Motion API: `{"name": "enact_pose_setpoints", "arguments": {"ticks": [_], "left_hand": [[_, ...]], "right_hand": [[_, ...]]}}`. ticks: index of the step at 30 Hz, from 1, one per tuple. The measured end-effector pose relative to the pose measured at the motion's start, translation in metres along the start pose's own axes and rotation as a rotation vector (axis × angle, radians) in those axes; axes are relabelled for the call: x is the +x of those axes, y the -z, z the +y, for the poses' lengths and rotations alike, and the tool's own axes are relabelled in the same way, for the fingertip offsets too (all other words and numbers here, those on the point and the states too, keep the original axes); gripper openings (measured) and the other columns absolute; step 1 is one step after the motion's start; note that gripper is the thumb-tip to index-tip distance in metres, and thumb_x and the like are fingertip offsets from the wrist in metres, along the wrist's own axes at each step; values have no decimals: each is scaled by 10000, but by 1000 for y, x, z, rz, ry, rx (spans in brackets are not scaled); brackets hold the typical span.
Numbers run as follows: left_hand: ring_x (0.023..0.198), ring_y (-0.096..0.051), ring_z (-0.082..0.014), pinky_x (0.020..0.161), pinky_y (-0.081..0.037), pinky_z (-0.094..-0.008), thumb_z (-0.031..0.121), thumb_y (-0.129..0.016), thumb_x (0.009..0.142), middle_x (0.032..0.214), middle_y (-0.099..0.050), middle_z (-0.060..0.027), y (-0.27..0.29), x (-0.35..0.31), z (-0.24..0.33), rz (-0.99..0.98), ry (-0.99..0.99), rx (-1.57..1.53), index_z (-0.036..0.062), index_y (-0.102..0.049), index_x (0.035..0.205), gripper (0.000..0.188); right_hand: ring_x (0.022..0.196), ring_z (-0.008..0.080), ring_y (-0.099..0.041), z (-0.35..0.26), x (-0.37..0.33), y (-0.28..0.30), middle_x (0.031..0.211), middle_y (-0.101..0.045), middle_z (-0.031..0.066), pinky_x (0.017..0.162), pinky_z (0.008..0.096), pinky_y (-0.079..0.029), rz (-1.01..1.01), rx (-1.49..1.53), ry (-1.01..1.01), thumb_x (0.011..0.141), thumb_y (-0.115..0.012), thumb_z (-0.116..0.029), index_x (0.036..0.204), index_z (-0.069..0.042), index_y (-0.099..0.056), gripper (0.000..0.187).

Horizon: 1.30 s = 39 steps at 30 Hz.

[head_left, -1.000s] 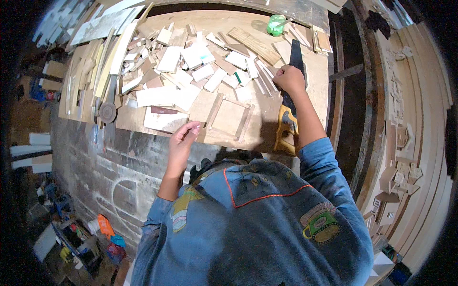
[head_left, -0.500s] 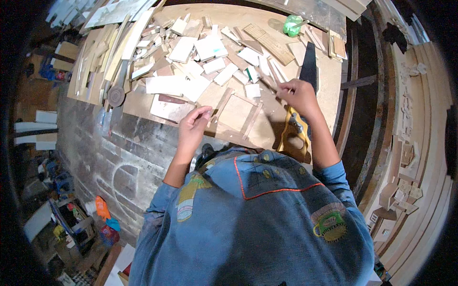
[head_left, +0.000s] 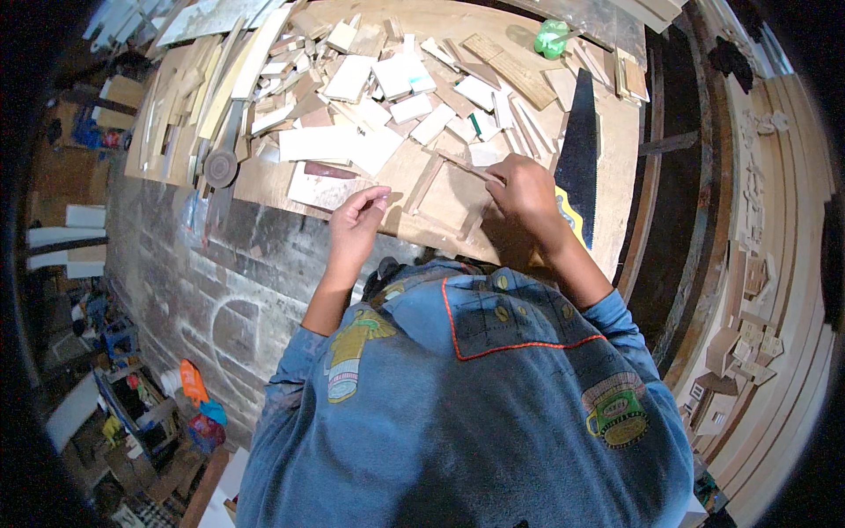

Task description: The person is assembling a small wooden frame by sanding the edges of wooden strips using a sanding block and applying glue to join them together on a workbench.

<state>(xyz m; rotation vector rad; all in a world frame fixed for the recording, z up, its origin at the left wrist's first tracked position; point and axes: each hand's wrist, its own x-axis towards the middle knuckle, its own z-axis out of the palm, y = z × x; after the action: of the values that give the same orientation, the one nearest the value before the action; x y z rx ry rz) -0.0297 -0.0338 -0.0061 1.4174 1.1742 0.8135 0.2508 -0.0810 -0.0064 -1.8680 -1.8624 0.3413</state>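
Observation:
My right hand (head_left: 528,194) grips a thin wooden strip (head_left: 466,166) at its near end, over the far edge of a small frame of wooden strips (head_left: 426,187) lying on the wooden board. To the left of that frame, my left hand (head_left: 355,222) hovers with thumb and fingertips together; whatever sits between them is too small to make out. Right beside my right hand lies a handsaw (head_left: 578,132) with a dark blade and a yellow handle, the handle partly hidden by my wrist. A white offcut (head_left: 321,188) with a dark red-brown piece on it rests beyond my left hand.
Many white and bare wood offcuts (head_left: 409,109) are heaped across the board. Long strips (head_left: 207,97) and a round wooden disc (head_left: 220,167) occupy the left side. A green object (head_left: 552,40) stands at the far right. Beyond the board's right edge is a dark gap with beams (head_left: 669,145).
My right hand has moved left and nearer with the strip, from beside the saw blade to over the small frame. The left hand has hardly moved.

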Motion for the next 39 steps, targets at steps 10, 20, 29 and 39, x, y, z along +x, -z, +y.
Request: {"name": "enact_pose_setpoints", "arguments": {"ticks": [10, 20, 29, 39], "left_hand": [[886, -575, -56, 790, -461, -205, 82, -578, 926, 999, -665, -21, 5, -7, -4, -5, 38, 3, -2, -659, 1087, 199], [890, -581, -65, 801, -469, -219, 77, -575, 921, 1001, -665, -35, -3, -10, -1, -14, 49, 30, -4, -656, 1095, 207], [896, -587, -69, 814, -469, -219, 68, -580, 917, 995, -666, -34, -14, -12, 9, -22, -4, 82, -2, -657, 1094, 205], [984, -606, -123, 918, -452, -267, 113, -583, 940, 1070, -673, -76, -58, -4, 60, -237, 50, -423, -26, -639, 1138, 248]], "right_hand": [[837, 357, -599, 1, 4, -2, 814, -599, 167, 750, 445, -490, -28, -16, 21, 735, -638, -177, 876, -71, -708, 190], [861, 328, -605, -2, -1, 5, 863, -625, 145, 748, 413, -489, -1, -12, -13, 725, -705, -232, 919, -59, -713, 261], [830, 320, -615, 2, 0, -7, 858, -636, 136, 746, 394, -501, 37, -57, -36, 733, -725, -247, 928, -98, -719, 245], [738, 26, -549, -46, -11, 24, 868, -689, 0, 669, 222, -484, -371, 1263, -261, 863, -703, -103, 1048, -17, -698, 205]]}}
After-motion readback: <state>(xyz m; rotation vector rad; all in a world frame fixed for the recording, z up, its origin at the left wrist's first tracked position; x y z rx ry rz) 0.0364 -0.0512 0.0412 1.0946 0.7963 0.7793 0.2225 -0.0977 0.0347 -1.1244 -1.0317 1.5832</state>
